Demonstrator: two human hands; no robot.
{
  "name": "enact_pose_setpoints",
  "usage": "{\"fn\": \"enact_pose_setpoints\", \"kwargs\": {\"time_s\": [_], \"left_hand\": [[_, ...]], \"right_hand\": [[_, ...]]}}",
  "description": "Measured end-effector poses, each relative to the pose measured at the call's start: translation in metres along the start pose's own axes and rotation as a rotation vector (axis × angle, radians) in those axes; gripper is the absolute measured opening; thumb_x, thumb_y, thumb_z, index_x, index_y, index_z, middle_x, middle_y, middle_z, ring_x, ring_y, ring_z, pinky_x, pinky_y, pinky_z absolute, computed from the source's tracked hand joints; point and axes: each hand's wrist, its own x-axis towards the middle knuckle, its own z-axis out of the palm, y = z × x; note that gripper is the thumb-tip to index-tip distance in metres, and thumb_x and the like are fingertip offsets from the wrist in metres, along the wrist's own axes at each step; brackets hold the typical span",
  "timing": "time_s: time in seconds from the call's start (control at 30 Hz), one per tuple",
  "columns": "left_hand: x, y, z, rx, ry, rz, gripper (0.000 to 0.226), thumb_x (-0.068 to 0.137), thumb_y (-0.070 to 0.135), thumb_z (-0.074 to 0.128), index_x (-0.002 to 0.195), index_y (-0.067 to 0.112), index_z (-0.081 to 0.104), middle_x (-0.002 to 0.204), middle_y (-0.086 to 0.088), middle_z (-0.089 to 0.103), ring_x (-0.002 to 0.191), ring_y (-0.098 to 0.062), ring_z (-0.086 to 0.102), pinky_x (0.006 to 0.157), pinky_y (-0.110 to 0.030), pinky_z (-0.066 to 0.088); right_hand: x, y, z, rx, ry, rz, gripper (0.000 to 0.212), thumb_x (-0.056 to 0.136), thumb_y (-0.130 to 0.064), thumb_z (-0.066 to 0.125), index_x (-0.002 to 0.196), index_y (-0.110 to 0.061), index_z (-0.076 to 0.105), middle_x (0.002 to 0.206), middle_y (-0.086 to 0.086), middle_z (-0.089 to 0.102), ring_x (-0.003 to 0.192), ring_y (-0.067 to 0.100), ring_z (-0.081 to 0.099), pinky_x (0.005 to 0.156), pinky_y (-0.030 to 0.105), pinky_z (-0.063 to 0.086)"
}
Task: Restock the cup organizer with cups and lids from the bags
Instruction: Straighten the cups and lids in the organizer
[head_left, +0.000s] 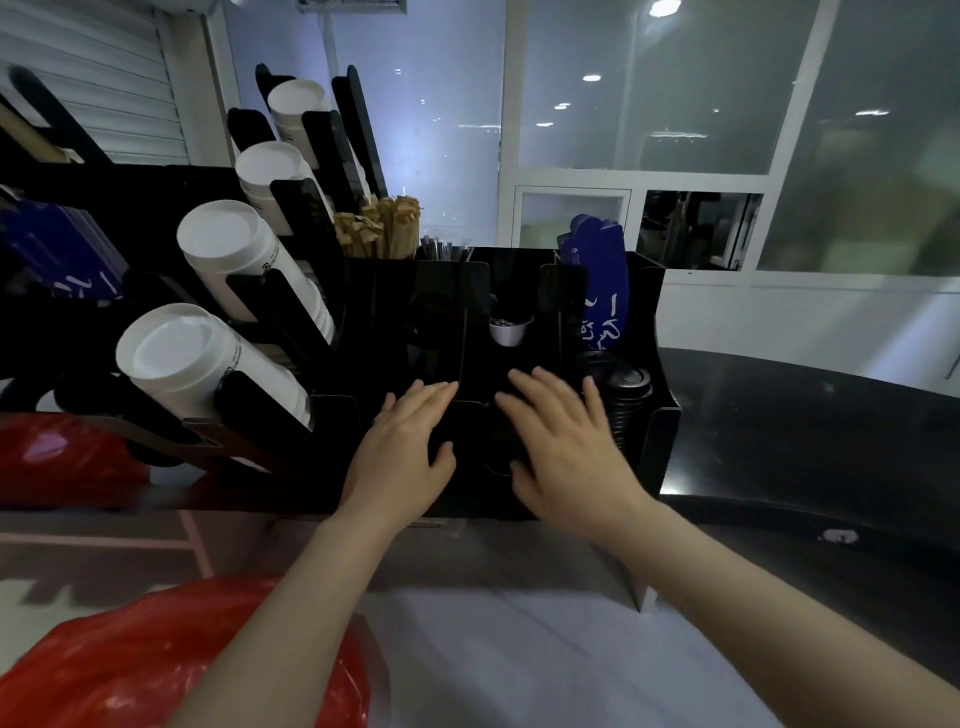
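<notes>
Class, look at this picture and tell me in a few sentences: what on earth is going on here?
A person is working at a black cup organizer on a counter. The left hand and right hand both reach with straight fingers over its dark middle compartments; what lies under them is too dark to tell. A stack of black lids sits in the right compartment, white cup stacks fill the slanted slots on the left, and a red bag lies nearer, lower left.

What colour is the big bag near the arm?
Red bag, clearest in the head view.
</notes>
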Motion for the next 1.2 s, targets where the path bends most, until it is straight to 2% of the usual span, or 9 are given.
{"fn": "enact_pose_setpoints", "kwargs": {"time_s": [0.1,0.17,0.3,0.43,0.73,0.83,0.9,1.07,1.2], "left_hand": [[0.000,0.001,0.002,-0.017,0.030,-0.021,0.060,0.089,0.013,0.056,0.145,0.024,0.034,0.149,0.007,0.036,0.132,0.008,0.009,0.106,-0.007,-0.006],[-0.001,0.003,0.002,-0.022,0.034,-0.032,0.060,0.089,0.011,0.055,0.144,0.024,0.035,0.149,0.006,0.036,0.132,0.007,0.010,0.107,-0.009,-0.004],[-0.001,0.004,0.002,-0.026,0.030,-0.055,0.061,0.089,0.011,0.054,0.145,0.025,0.033,0.150,0.007,0.034,0.134,0.006,0.010,0.109,-0.013,-0.002],[-0.001,0.005,0.001,-0.024,0.026,-0.061,0.062,0.089,0.011,0.054,0.145,0.025,0.033,0.150,0.006,0.034,0.134,0.005,0.012,0.110,-0.015,0.000],[-0.001,0.007,0.000,-0.010,0.022,-0.071,0.063,0.089,0.011,0.054,0.145,0.024,0.032,0.150,0.006,0.034,0.140,-0.004,0.018,0.110,-0.015,0.000],[-0.001,0.007,0.001,-0.012,0.025,-0.068,0.063,0.088,0.010,0.055,0.145,0.024,0.033,0.150,0.006,0.034,0.136,0.003,0.015,0.111,-0.017,0.001],[-0.002,0.008,0.001,-0.013,0.032,-0.069,0.062,0.088,0.010,0.055,0.145,0.024,0.034,0.150,0.005,0.035,0.135,0.003,0.016,0.111,-0.017,0.001],[-0.002,0.009,-0.001,-0.016,0.032,-0.083,0.062,0.088,0.010,0.055,0.145,0.024,0.034,0.150,0.005,0.034,0.140,-0.007,0.021,0.110,-0.017,0.002],[-0.002,0.007,-0.001,-0.023,0.018,-0.071,0.062,0.089,0.010,0.055,0.145,0.025,0.033,0.150,0.006,0.034,0.139,-0.002,0.016,0.110,-0.016,-0.001]], "right_hand": [[0.006,0.029,-0.020,0.187,0.106,0.209,0.060,0.075,-0.015,0.066,0.133,-0.012,0.052,0.142,0.009,0.045,0.134,0.030,0.038,0.112,0.053,0.026],[0.010,0.053,-0.032,0.166,0.027,0.270,0.061,0.080,-0.025,0.067,0.137,-0.018,0.047,0.145,0.005,0.042,0.134,0.026,0.036,0.111,0.050,0.028],[0.009,0.084,-0.041,0.147,-0.244,0.248,0.070,0.081,-0.042,0.069,0.143,-0.032,0.039,0.148,-0.006,0.041,0.134,0.018,0.039,0.109,0.045,0.034],[0.008,0.090,-0.040,0.137,-0.227,0.239,0.067,0.083,-0.033,0.070,0.143,-0.029,0.041,0.146,-0.008,0.044,0.131,0.017,0.043,0.103,0.033,0.038],[0.006,0.092,-0.045,0.126,-0.243,0.278,0.055,0.087,-0.032,0.067,0.138,-0.033,0.048,0.140,-0.008,0.051,0.127,0.021,0.049,0.099,0.038,0.044],[0.008,0.096,-0.051,0.166,-0.231,0.261,0.047,0.081,-0.035,0.072,0.126,-0.031,0.059,0.131,-0.007,0.058,0.120,0.020,0.053,0.095,0.036,0.046],[0.013,0.097,-0.055,0.163,-0.241,0.230,0.044,0.077,-0.040,0.074,0.117,-0.029,0.061,0.135,-0.004,0.052,0.126,0.022,0.043,0.099,0.038,0.041],[0.033,0.097,-0.055,0.204,-0.488,0.330,0.071,0.073,-0.045,0.076,0.127,-0.021,0.036,0.118,0.004,0.055,0.097,0.023,0.053,0.086,0.039,0.046],[0.047,0.102,-0.058,0.112,-0.615,0.272,0.101,0.069,-0.039,0.081,0.148,-0.026,0.020,0.143,0.006,0.035,0.121,0.028,0.047,0.091,0.033,0.042]]}}
